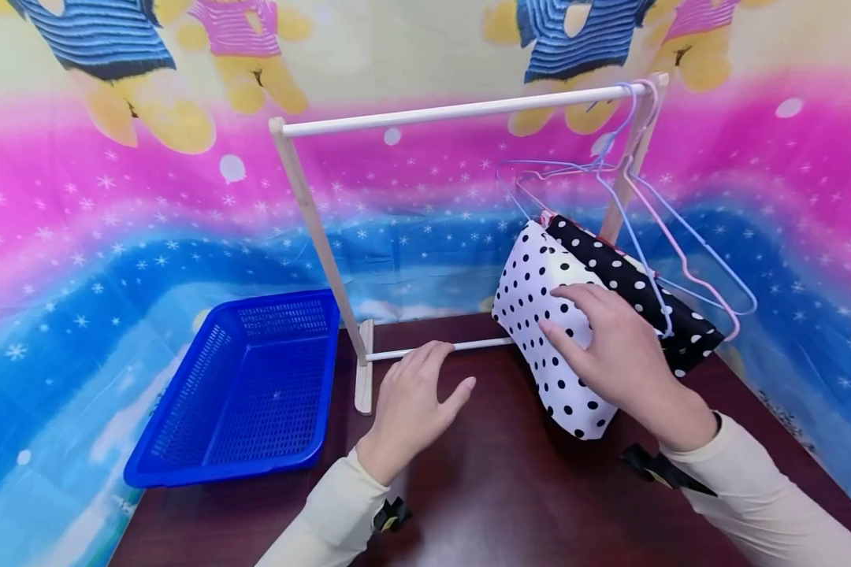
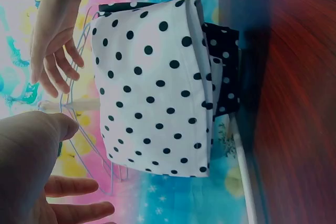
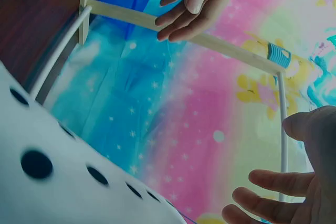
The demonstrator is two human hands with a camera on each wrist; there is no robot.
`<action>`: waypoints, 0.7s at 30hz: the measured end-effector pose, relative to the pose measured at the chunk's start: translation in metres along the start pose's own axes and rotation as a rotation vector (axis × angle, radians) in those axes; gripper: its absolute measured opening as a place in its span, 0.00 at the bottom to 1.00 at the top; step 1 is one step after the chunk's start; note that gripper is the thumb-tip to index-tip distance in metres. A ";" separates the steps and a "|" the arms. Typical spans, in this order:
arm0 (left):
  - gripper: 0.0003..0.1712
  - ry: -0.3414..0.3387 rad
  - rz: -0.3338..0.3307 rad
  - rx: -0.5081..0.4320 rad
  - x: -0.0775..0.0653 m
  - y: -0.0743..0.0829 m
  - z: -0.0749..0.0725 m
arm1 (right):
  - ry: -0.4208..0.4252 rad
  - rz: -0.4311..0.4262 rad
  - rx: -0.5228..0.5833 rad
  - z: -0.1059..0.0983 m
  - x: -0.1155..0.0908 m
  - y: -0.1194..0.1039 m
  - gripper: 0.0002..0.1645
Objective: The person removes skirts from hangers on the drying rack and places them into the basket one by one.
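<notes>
A white cloth with black dots [image 1: 532, 291] hangs folded over a light blue wire hanger [image 1: 634, 252] at the right end of a wooden rack [image 1: 461, 112]. Behind it hangs a black cloth with white dots [image 1: 689, 316], near a pink hanger [image 1: 670, 228]. My right hand [image 1: 613, 346] hovers in front of the white cloth, its fingers apart and holding nothing. In the right wrist view, these fingers [image 3: 273, 182] look separate from the cloth. Lower and to the left, my left hand [image 1: 414, 405] is held above the table, thumb spread, with nothing in it.
An unfilled blue plastic basket [image 1: 230, 471] stands left of the rack on the dark red-brown table [image 1: 496, 488]. The rack's lower white bar [image 1: 478, 346] runs close above the tabletop. A printed backdrop [image 1: 425, 189] surrounds the table at the back and sides.
</notes>
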State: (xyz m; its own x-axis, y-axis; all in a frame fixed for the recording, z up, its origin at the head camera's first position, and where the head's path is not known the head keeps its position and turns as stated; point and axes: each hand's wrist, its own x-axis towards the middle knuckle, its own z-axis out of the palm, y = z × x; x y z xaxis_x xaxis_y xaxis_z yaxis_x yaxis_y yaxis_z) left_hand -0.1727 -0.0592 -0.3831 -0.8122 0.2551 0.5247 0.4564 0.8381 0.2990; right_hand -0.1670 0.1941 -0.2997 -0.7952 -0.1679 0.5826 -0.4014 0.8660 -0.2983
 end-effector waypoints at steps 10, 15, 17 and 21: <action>0.31 -0.026 0.005 -0.009 0.005 0.012 -0.001 | 0.021 0.035 0.006 -0.028 0.012 0.010 0.28; 0.30 -0.024 0.017 0.001 0.007 0.014 -0.002 | 0.070 0.022 0.046 -0.040 0.018 0.018 0.27; 0.30 -0.023 0.026 -0.004 0.009 0.016 -0.001 | 0.091 0.021 0.058 -0.044 0.020 0.022 0.27; 0.30 -0.025 0.044 -0.016 0.014 0.021 0.002 | 0.126 0.039 0.038 -0.048 0.025 0.028 0.26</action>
State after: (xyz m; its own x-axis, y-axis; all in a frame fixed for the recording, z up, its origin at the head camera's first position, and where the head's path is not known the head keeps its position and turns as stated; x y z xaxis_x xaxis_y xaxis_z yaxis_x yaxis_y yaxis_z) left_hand -0.1748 -0.0373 -0.3709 -0.7998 0.3039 0.5176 0.4975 0.8181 0.2885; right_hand -0.1766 0.2371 -0.2571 -0.7483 -0.0719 0.6595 -0.3901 0.8518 -0.3497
